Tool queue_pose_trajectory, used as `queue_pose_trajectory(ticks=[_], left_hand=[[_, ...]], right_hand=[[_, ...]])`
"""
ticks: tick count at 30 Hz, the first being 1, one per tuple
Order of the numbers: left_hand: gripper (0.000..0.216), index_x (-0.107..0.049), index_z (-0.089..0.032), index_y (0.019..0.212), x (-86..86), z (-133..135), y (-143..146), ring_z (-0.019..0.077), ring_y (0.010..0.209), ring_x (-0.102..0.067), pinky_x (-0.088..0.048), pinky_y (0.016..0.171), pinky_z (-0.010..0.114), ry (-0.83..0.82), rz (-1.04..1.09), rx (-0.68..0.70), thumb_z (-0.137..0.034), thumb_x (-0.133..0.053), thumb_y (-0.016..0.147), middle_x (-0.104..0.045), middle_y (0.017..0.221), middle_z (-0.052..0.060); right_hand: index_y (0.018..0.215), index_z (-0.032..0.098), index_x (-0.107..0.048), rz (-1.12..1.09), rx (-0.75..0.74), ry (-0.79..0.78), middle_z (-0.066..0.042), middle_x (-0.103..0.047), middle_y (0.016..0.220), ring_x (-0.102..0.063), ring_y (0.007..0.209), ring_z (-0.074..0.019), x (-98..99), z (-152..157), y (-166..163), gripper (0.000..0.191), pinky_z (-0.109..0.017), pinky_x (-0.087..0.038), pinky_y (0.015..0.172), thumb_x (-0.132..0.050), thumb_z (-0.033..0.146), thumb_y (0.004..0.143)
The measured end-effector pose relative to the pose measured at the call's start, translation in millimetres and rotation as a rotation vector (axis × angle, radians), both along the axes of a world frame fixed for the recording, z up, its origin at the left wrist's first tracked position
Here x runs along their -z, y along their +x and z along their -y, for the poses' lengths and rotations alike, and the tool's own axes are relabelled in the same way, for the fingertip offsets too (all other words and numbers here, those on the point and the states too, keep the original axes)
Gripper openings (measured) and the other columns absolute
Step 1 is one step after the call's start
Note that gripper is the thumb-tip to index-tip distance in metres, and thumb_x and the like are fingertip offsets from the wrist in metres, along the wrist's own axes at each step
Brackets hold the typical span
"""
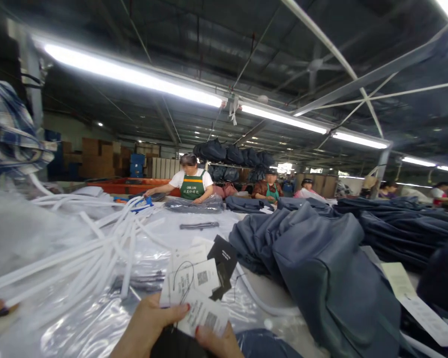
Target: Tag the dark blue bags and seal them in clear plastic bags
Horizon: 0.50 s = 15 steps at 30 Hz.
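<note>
At the bottom middle, my left hand (149,320) grips a fan of white and black hang tags (199,286) with thin strings. My right hand (218,343) pinches the lowest white tag from below with thumb and finger. Under both hands lies a dark blue garment (261,345), only partly in view. A heap of slate-blue garments (321,268) lies just right of the tags.
Clear plastic bags (78,318) and white plastic strips (108,243) cover the table at left. More folded blue garments (403,223) are stacked at right. A white paper slip (414,298) lies on them. Several people work at the far side, one in a green apron (192,186).
</note>
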<state>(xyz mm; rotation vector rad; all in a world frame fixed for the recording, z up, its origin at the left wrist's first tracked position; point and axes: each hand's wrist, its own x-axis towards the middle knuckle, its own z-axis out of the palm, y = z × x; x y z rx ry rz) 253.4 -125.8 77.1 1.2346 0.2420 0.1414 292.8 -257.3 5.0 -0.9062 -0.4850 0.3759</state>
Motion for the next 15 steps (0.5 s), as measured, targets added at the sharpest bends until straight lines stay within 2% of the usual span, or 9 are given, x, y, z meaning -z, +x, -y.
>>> queue_pose_trajectory(ticks=[4,8,12,15], left_hand=[[0.039,-0.07,-0.011,0.076,-13.4,3.3,9.4,0.026,0.073,-0.068,-0.053,0.075,0.035,0.06,0.032,0.032,-0.027,-0.083,0.043,-0.073,0.073,0.008],[0.046,-0.07,-0.01,0.082,-24.3,7.2,22.8,0.0247,0.079,-0.067,-0.051,0.077,0.032,0.135,0.018,0.106,-0.026,-0.083,0.042,-0.073,0.076,0.008],[0.055,-0.068,-0.01,0.09,-23.1,2.2,29.2,0.0234,0.077,-0.065,-0.048,0.069,0.031,0.142,-0.052,0.129,-0.052,-0.077,0.056,-0.072,0.081,0.01],[0.06,-0.064,-0.012,0.096,-7.0,-16.4,28.1,0.0203,0.082,-0.063,-0.042,0.062,0.026,0.121,-0.127,0.006,-0.062,-0.068,0.063,-0.071,0.093,0.011]], right_hand=[[0.109,0.014,-0.065,-0.139,0.067,0.031,-0.011,-0.069,0.101,-0.061,0.103,-0.0302,-7.5,1.5,-3.8,0.061,-0.046,-0.04,0.099,-0.082,0.041,0.057],[0.11,0.013,-0.064,-0.244,0.119,0.032,-0.011,-0.069,0.102,-0.063,0.098,-0.0277,-12.7,5.8,0.6,0.061,-0.041,-0.046,0.094,-0.084,0.035,0.057],[0.102,0.014,-0.066,-0.4,0.13,0.047,-0.009,-0.07,0.099,-0.064,0.097,-0.0273,-17.8,15.1,8.0,0.06,-0.039,-0.05,0.089,-0.087,0.032,0.05],[0.094,0.013,-0.067,-0.503,0.164,0.041,-0.009,-0.071,0.093,-0.065,0.094,-0.0282,-20.2,23.8,13.6,0.056,-0.038,-0.053,0.084,-0.089,0.028,0.044]])
